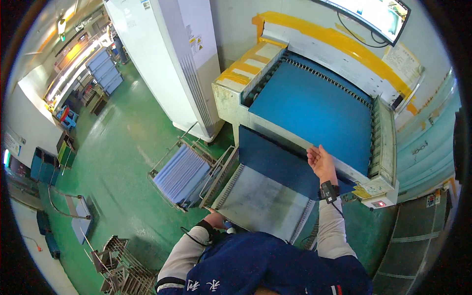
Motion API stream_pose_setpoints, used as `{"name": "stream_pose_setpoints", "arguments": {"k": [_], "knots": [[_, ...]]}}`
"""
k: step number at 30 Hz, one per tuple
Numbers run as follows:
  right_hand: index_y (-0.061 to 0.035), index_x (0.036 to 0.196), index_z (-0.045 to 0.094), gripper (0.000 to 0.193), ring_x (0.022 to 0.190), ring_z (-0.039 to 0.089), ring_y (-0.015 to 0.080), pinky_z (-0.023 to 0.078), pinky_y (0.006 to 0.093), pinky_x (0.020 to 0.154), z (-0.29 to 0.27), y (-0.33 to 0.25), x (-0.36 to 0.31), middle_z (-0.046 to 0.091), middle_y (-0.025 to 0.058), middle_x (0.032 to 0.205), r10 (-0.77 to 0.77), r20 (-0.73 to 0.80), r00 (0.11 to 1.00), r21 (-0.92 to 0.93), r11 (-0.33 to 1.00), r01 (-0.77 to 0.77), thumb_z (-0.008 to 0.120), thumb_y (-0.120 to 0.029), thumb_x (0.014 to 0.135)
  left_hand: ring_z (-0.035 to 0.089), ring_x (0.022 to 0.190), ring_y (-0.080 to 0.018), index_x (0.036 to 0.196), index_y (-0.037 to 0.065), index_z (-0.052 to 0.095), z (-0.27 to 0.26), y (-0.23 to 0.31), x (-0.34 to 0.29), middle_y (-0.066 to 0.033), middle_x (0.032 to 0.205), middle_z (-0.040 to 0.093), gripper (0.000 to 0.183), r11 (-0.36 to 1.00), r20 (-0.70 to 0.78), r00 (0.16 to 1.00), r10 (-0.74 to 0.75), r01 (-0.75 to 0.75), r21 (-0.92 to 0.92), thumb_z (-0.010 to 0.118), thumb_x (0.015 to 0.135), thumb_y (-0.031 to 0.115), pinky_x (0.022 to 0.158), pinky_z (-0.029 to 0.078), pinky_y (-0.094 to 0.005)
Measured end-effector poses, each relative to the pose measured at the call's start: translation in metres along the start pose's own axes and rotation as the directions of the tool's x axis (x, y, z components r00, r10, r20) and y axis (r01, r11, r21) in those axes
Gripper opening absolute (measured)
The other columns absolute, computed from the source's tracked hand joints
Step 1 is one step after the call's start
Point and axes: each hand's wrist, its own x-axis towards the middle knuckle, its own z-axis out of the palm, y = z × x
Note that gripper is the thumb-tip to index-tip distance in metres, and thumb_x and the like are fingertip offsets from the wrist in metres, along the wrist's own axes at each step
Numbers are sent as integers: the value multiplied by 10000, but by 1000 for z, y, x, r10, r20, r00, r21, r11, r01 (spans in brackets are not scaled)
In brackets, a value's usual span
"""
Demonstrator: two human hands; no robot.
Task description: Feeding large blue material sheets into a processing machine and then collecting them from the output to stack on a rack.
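**Blue sheet at machine outfeed, both hands on it**

R hand (pixel 322 162) is up at the front lip of the machine (pixel 231 98), fingers (pixel 312 153) loosely curled on the upper right edge of a blue sheet (pixel 275 160); looks like a light grip on that edge, not a clenched fist. A black band w/ a small device sits on the wrist. L hand (pixel 215 219) is low, near the body, at the bottom left corner of the grey tray (pixel 260 201); mostly hidden by the sleeve and tray edge, so can't tell if its fingers are released or grasping.

The sheet hangs out of the machine's front, its top tucked under the lip, its lower part lying over the upper end of the tray. The tray slopes down toward the person, w/ ribbed rails on both sides.

On top of the machine lies a large blue plate (pixel 314 108), flat, between roller rows. Left of the tray, a wire rack (pixel 182 174) holds pale sheets on edge, standing on the green floor (pixel 118 162). A tall white cabinet (pixel 172 59) stands behind the rack. A monitor (pixel 378 14) hangs above the machine.
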Motion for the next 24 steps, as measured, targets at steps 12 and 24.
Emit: {"name": "stream_pose_setpoints", "arguments": {"k": [12, 24], "knots": [[-50, 833, 663, 153, 670, 609, 228, 464, 318, 642, 33, 37, -19, 639, 115, 745, -558, 349, 753, -899, 26, 437, 637, -198, 802, 533, 1122, -368, 1267, 127, 542, -9, 7, -10, -172, 1195, 584, 740, 999, 10, 1000, 18, -19, 46, 633, 712, 608, 1063, 79, -624], [-42, 801, 638, 154, 808, 589, 321, 475, 416, 713, 37, 43, -30, 614, 120, 877, -399, 494, 772, -866, -306, 396, 679, -181, 746, 551, 1074, -397, 1258, 133, 549, -14, 14, -11, -207, 1128, 604, 714, 996, 32, 997, -72, 73, -42, 697, 689, 539, 1057, 222, -546]]}}
